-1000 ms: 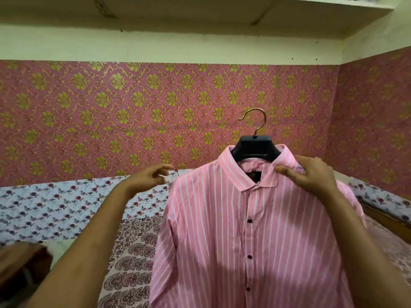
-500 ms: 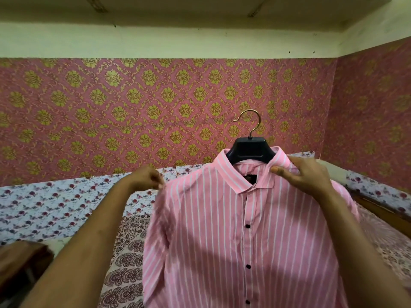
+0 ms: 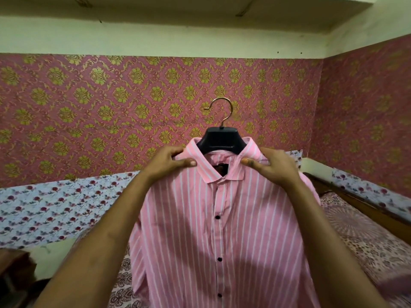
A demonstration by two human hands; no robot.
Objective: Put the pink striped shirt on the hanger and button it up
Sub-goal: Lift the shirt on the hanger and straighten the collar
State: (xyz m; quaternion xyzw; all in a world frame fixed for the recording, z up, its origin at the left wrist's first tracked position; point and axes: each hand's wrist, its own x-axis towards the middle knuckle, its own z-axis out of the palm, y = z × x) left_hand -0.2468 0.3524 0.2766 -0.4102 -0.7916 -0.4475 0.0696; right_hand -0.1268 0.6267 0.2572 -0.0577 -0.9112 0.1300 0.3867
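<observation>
The pink striped shirt (image 3: 222, 230) hangs on a black hanger (image 3: 222, 140) with a gold hook, held up in front of me. Its front is closed down the placket, with three black buttons showing below the collar. My left hand (image 3: 171, 161) pinches the shirt at the left shoulder by the collar, thumb on the front. My right hand (image 3: 270, 166) grips the right shoulder by the collar the same way. The collar lies folded down around the hanger's neck.
A bed with a patterned maroon sheet (image 3: 364, 238) lies below and to the right. Floral fabric (image 3: 55, 203) runs along the wall base. Pink and gold wallpaper (image 3: 111, 112) covers the walls. A dark wooden object (image 3: 13, 270) sits at the lower left.
My left hand moved from the shirt's outer left shoulder to the collar and took hold there. The shirt and hanger rose a little and sit more centred.
</observation>
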